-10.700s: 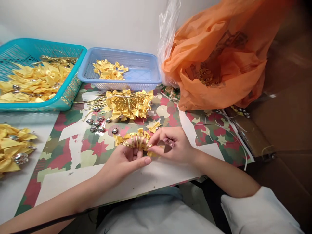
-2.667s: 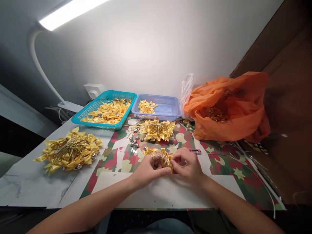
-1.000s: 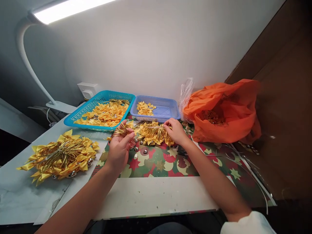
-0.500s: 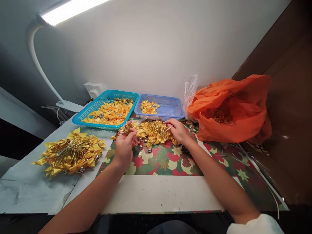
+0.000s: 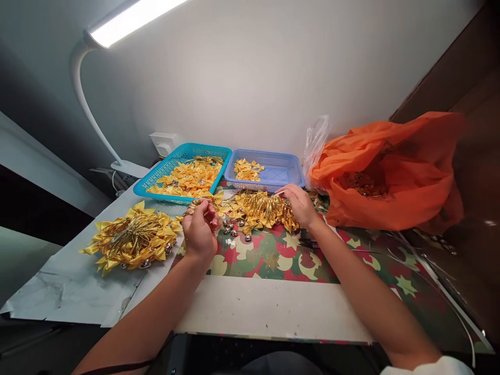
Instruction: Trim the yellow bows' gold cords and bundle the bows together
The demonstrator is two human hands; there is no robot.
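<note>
My left hand (image 5: 201, 232) is closed round a bundle of gold cords (image 5: 191, 208); yellow ribbon bows (image 5: 217, 203) show just beyond its fingers. My right hand (image 5: 301, 207) pinches a thin white strip (image 5: 279, 191) above the right end of a row of gold cord loops (image 5: 265, 207) with yellow bows. Several small silver bells (image 5: 233, 229) lie on the patterned paper between my hands. To the left of my left hand sits a big bunch of yellow bows with gold cords (image 5: 133, 237), gathered at its middle.
Behind my hands stand a teal basket (image 5: 141, 190) full of bows and a blue basket (image 5: 296, 167) with a few. An orange bag (image 5: 425, 182) and clear plastic (image 5: 315, 146) are at the right. White strips (image 5: 437, 284) lie at the right edge; a lamp (image 5: 88, 104) stands left.
The view has shifted, so everything appears further right. My right hand has lifted slightly from the gold loops with the strip. My left hand has turned, and more bells show beside it.
</note>
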